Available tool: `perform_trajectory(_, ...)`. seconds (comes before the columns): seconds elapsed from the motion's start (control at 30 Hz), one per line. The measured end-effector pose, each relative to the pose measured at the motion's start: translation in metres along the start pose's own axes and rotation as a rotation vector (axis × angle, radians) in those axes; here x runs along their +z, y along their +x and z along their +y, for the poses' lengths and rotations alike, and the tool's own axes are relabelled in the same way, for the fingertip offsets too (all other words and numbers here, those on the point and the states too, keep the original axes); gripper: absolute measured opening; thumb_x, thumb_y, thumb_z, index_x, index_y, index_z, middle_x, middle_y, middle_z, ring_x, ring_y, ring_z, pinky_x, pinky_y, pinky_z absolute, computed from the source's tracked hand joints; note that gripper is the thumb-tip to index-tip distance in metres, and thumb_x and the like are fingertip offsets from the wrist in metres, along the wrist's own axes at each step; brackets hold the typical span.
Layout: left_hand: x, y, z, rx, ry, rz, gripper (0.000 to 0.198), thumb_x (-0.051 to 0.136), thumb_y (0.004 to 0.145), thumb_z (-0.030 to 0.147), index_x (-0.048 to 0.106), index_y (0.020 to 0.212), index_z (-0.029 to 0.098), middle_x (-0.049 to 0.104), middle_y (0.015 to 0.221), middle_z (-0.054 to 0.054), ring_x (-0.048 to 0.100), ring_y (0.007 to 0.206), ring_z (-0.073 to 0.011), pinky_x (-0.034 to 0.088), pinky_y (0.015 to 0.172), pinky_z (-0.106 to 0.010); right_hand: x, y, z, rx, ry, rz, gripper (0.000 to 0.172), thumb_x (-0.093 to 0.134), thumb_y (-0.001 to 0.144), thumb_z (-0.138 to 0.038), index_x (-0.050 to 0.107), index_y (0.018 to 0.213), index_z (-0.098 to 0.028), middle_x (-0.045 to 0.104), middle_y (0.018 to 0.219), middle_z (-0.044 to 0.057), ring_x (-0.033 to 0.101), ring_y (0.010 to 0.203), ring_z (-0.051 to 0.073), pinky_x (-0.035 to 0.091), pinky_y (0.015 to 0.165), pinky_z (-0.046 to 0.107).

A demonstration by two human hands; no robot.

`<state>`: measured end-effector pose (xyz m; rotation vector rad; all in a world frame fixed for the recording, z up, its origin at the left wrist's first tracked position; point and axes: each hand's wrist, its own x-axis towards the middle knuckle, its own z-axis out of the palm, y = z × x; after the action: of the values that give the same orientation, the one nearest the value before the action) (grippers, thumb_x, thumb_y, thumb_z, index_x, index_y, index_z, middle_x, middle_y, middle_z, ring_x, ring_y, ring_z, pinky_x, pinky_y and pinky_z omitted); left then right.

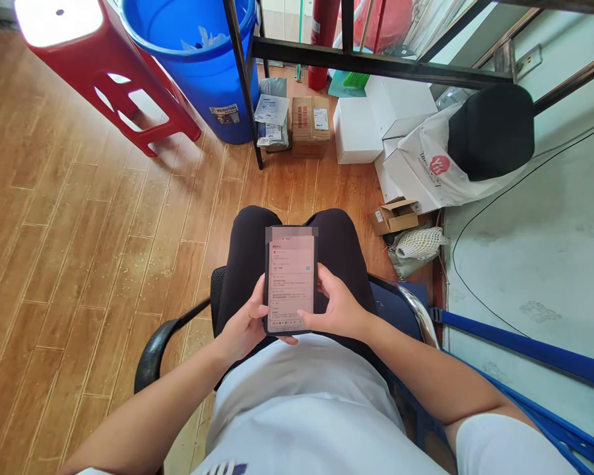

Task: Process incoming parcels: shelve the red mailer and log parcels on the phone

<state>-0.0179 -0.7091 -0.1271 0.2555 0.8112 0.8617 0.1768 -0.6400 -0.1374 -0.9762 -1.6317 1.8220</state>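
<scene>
A phone (291, 280) with a lit, pinkish screen showing rows of small text is upright between both hands, above my dark-trousered thighs. My left hand (245, 323) grips its lower left side, with the thumb at the edge and the other fingers partly hidden behind it. From the right, my right hand (339, 307) holds the opposite side, its thumb over the lower right of the screen. Some of the fingers are out of sight behind the phone.
A red stool (123, 92), a blue bin (202, 72) and a black metal frame (376, 64) stand ahead. Cardboard and white boxes (359, 132) lie by the right wall, near a black padded object (492, 132). A chair armrest (153, 353) is at left.
</scene>
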Motion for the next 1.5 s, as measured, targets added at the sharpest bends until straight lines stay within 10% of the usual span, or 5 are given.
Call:
perform_trajectory(0.33, -0.002, 0.0003, -0.0007, 0.0, -0.002, -0.006, 0.064, 0.045, 0.08, 0.027, 0.032, 0.142, 0.036, 0.043, 0.145, -0.006, 0.057, 0.11, -0.0346, 0.059, 0.07, -0.05, -0.0023, 0.0023, 0.0055, 0.04, 0.119, 0.065, 0.029, 0.054, 0.091, -0.03, 0.06, 0.118, -0.024, 0.068, 0.108, 0.004, 0.064, 0.095, 0.022, 0.052, 0.087, 0.038)
perform_trajectory(1.5, -0.0011, 0.0003, -0.0003, -0.025, 0.023, -0.011, 0.061, 0.044, 0.082, 0.027, 0.029, 0.14, 0.034, 0.036, 0.149, -0.006, 0.056, 0.111, -0.0353, 0.058, 0.072, -0.054, -0.0034, 0.0035, 0.0075, 0.054, 0.191, 0.121, 0.028, 0.052, 0.093, -0.03, 0.066, 0.115, -0.021, 0.071, 0.105, 0.004, 0.064, 0.095, 0.021, 0.049, 0.085, 0.034)
